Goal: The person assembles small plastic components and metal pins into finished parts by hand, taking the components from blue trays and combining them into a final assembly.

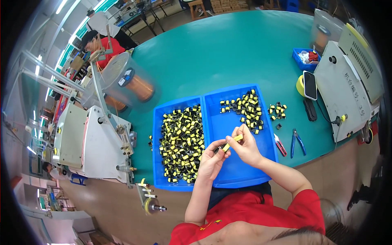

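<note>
Both my hands meet over the near part of the right blue tray (269, 143). My left hand (213, 158) is closed on a small black bobbin (218, 150), mostly hidden by the fingers. My right hand (246, 149) pinches a short strip of yellow tape (232, 143), which runs toward the left fingertips. Whether the tape sticks to the bobbin cannot be made out. Many black-and-yellow wound bobbins (181, 143) fill the left blue tray (157, 163). A looser group of the same parts (251, 108) lies at the far right of the right tray.
Right of the trays lie several loose bobbins (277, 110), red-handled cutters (280, 145), blue-handled pliers (297, 143) and a phone (310, 85). Winding machines (104, 143) flank the green table (216, 49). A tape reel (152, 205) hangs at left. A person in red (110, 49) sits beyond.
</note>
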`<state>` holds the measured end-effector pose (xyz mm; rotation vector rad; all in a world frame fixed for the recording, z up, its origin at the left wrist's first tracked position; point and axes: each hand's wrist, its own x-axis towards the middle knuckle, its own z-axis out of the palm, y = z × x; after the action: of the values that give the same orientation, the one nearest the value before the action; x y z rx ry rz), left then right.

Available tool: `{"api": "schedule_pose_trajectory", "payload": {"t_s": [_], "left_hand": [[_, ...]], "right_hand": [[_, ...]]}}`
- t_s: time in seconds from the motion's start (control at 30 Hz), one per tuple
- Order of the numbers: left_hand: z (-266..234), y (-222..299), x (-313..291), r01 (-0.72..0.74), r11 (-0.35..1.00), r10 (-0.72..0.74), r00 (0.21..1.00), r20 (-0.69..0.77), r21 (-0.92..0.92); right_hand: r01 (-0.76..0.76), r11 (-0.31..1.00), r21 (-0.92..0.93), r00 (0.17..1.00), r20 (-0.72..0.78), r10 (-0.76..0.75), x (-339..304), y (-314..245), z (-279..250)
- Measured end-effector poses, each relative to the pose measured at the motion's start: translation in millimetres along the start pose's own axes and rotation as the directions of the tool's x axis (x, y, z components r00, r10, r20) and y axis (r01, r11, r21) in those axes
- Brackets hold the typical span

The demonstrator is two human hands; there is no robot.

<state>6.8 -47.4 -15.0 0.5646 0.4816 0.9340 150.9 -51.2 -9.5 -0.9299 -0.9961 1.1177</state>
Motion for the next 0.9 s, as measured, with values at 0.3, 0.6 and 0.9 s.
{"api": "schedule_pose_trajectory", "payload": {"t_s": [0.3,0.6,0.9], "left_hand": [[7,-1,1,-0.036,0.999,0.036,0.997,-0.068,0.004],[8,-4,4,-0.051,0.997,0.055,0.995,-0.081,0.049],[6,-9,4,-0.100,0.995,0.100,0.994,-0.052,-0.001]], "right_hand": [[0.046,0.993,-0.105,0.999,0.031,-0.043,-3,4,0],[0.275,0.932,-0.237,0.961,0.077,-0.264,-6,5,0],[-0.045,0.996,0.083,0.999,0.014,0.044,-3,0,6]]}}
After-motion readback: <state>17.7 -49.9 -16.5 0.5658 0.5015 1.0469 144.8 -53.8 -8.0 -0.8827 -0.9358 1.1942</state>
